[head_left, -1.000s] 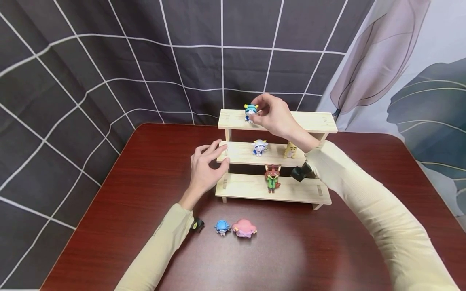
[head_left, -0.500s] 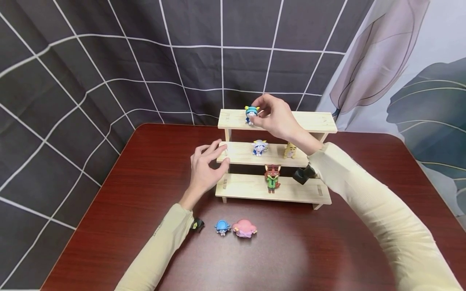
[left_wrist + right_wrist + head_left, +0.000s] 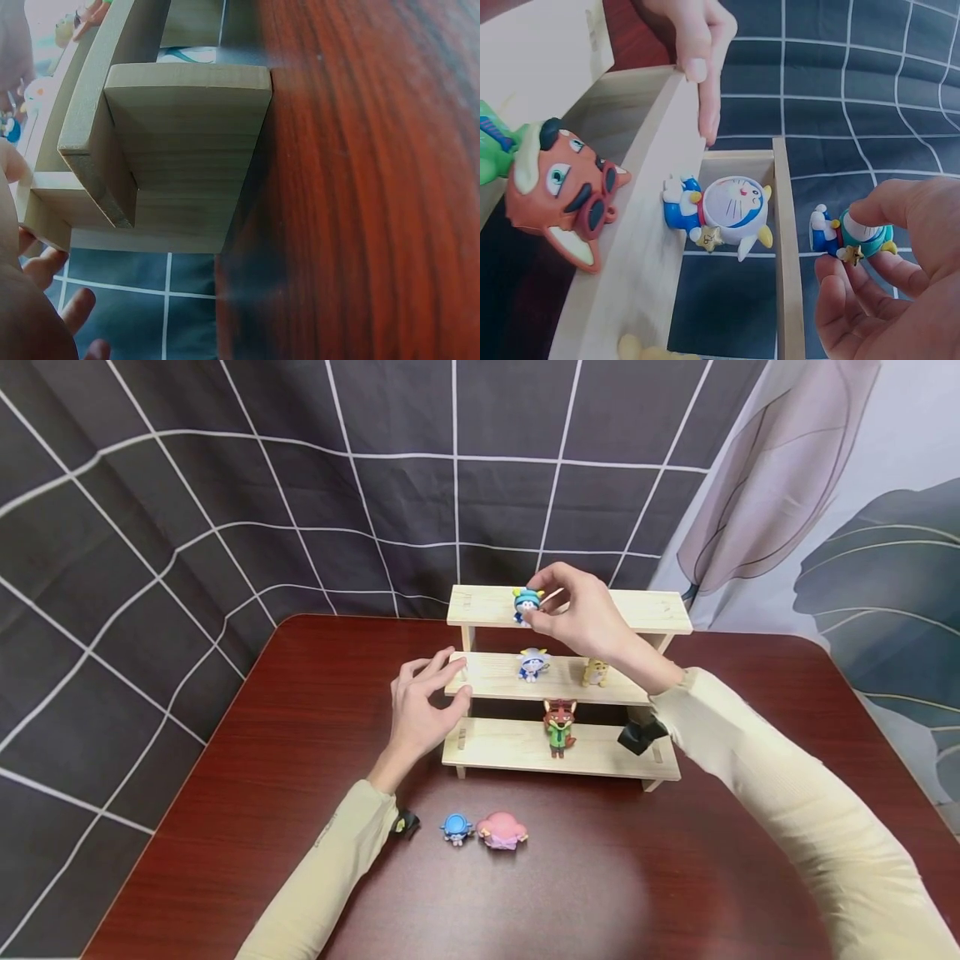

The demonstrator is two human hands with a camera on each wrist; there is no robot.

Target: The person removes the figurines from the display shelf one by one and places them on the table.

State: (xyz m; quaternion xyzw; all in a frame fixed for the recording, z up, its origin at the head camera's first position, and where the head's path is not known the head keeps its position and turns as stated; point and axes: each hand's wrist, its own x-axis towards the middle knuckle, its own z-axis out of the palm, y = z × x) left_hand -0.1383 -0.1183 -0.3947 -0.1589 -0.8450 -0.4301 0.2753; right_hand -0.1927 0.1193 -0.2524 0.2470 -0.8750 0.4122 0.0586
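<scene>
My right hand [image 3: 588,614] pinches a small blue-and-white cartoon cat figurine [image 3: 527,603] with a teal hat and yellow horns. In the head view it is at the top board of a three-tier wooden display shelf [image 3: 645,610]; in the right wrist view the figurine [image 3: 851,234] sits between thumb and fingers. My left hand [image 3: 423,706] holds the left end of the middle board, thumb at its front edge. On that board stand a similar figurine with a white hood [image 3: 533,665] and a yellow figurine [image 3: 596,672], partly behind my right forearm.
A fox figurine [image 3: 559,727] in green stands on the bottom board. In front of the shelf, a blue figurine [image 3: 456,828] and a pink one [image 3: 502,831] are on the dark red table [image 3: 315,693]. A dark grid-patterned curtain [image 3: 300,485] hangs behind.
My right hand has moved slightly right and down in the head view, carrying the teal-hatted figurine along the top board. My left hand has stayed at the shelf's left end.
</scene>
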